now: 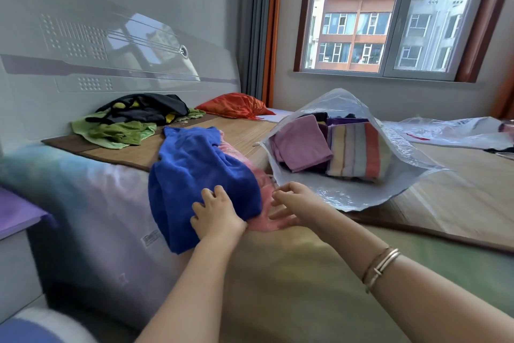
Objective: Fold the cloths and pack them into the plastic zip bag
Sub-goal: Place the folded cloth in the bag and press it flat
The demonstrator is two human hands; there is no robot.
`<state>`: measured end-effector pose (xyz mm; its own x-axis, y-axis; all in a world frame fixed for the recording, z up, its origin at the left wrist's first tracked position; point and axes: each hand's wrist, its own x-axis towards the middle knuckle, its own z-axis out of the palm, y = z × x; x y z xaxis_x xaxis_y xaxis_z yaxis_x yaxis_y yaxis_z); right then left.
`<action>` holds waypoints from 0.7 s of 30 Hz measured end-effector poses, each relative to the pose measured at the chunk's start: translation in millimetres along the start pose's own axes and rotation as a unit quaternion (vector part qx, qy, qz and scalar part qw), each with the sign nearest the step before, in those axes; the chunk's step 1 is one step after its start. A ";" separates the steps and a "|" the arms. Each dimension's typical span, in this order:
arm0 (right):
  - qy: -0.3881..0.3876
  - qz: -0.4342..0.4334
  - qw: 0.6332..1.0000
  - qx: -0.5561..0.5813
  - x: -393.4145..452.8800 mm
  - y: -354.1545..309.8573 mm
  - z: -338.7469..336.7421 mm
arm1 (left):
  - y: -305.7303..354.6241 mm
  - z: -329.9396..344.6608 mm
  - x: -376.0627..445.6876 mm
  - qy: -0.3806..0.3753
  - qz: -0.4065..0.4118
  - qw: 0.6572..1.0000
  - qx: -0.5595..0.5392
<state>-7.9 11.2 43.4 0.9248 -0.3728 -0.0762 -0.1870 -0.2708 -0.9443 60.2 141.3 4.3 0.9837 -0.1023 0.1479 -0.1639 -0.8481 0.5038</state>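
Cloths [203, 175] and zip bag [347, 192] lie on bed [292, 273].

Blue cloth [194, 175], pink cloth [261, 203], lilac cloth [301, 145], striped pastel cloth [358, 153], green cloth [116, 132]

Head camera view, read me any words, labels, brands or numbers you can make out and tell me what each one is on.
None can be read.
White label on the mattress side: print too small and blurred.
Red marking on the far plastic bag: too blurred to read.
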 end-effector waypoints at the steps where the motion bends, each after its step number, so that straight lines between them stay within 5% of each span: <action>1: -0.004 0.004 1.000 0.012 1.9 0.7 2.1 | -1.0 1.1 -0.1 0.004 0.002 1.000 0.005; 10: -0.040 -0.024 0.999 -0.027 24.9 -3.7 37.2 | -16.4 0.2 6.5 0.025 0.028 0.999 0.010; 15: -0.015 -0.042 0.997 0.061 34.6 -21.6 40.5 | -23.9 -8.6 7.0 0.074 0.053 0.996 -0.015; 21: -0.052 -0.028 0.997 0.059 31.8 -15.8 32.9 | -11.9 -22.8 7.1 0.106 0.043 0.948 -0.298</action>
<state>35.4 32.8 45.4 0.9630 -0.2650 -0.0491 -0.0997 -0.1808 -0.9785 67.5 162.5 18.8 0.9384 0.0031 0.3455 -0.3169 -0.3911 0.8641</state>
